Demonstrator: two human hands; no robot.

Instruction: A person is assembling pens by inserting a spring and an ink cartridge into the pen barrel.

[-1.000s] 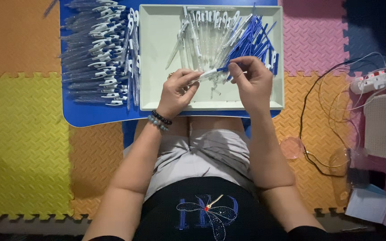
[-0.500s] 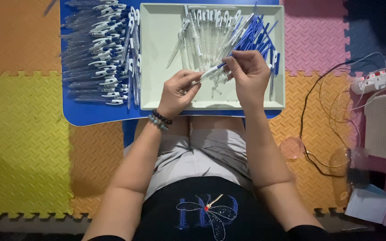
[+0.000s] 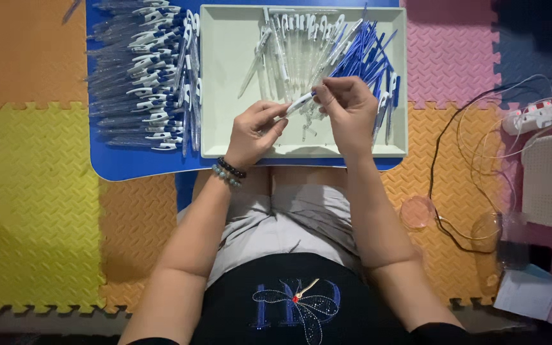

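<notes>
Pen [image 3: 296,104] btwn hands, over tray [image 3: 225,137]

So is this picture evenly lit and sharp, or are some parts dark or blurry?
Head view: light falls brightest on the pale rectangular plastic tray and the left hand and right hand holding a clear pen with blue tip; the corners darken, notably top right; the pile of clear white-clipped pens looks soft, slightly smeared; no strong glare.
</notes>
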